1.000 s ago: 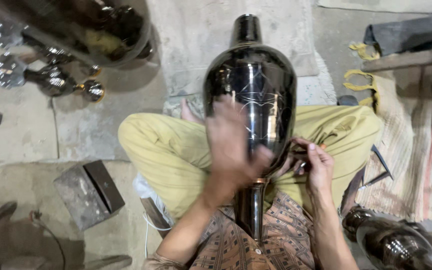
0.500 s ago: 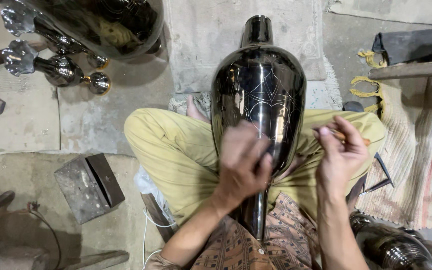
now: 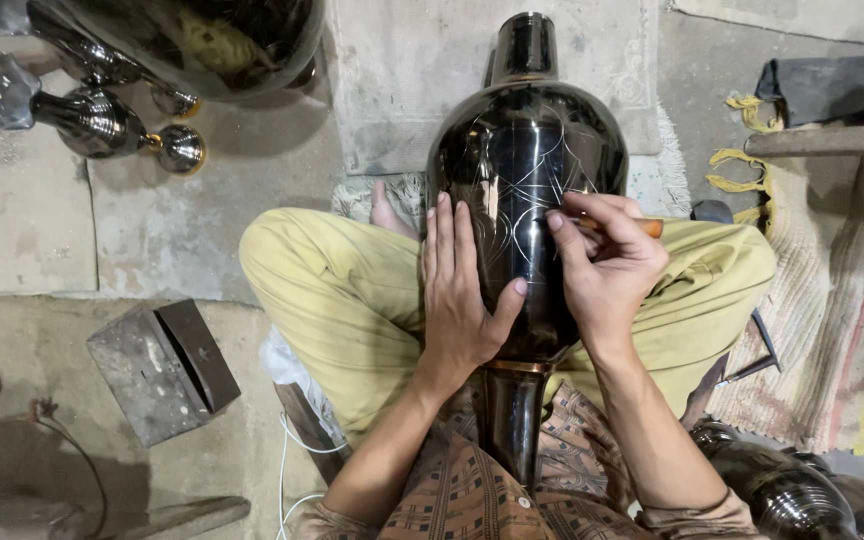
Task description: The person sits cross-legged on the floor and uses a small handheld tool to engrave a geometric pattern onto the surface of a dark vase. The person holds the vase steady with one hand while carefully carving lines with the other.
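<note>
I see the dark metal vase (image 3: 527, 200) lying across the lap on the yellow trousers (image 3: 342, 290), neck pointing away toward the pale mat (image 3: 402, 70), in the same place as half a second ago. The left hand (image 3: 462, 290), then curled over the body, now lies flat with fingers spread against its left side. The right hand (image 3: 607, 265), previously raised clear, now rests on the right side, fingers pinched around a wooden-handled tool (image 3: 617, 226) whose tip I cannot make out.
</note>
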